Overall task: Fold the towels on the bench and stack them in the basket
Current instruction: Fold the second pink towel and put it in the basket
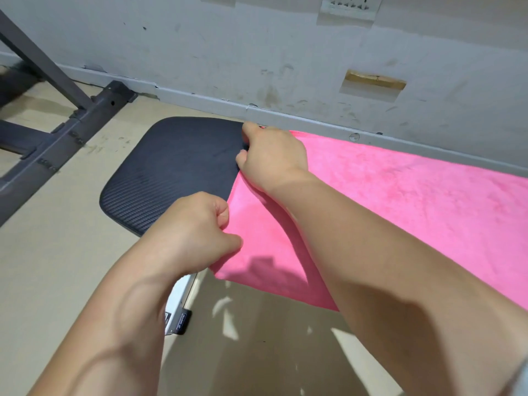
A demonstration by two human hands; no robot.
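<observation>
Pink towel spread on bench, left hand and right hand pinching its left edge

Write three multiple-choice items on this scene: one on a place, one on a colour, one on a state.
1. Where does the towel lie?
A. in a basket
B. spread on the black bench
C. on the floor

2. What colour is the towel?
A. blue
B. white
C. pink

3. What are the left hand and the right hand doing?
A. each has a grip on the towel's end edge
B. both hang free
C. only the left hand holds the towel

Answers:
1 B, since the cloth covers the bench pad and only the pad's end is bare.
2 C, since the whole cloth is bright pink.
3 A, since the left hand pinches the near corner and the right hand's curled fingers hold the far corner.
</observation>
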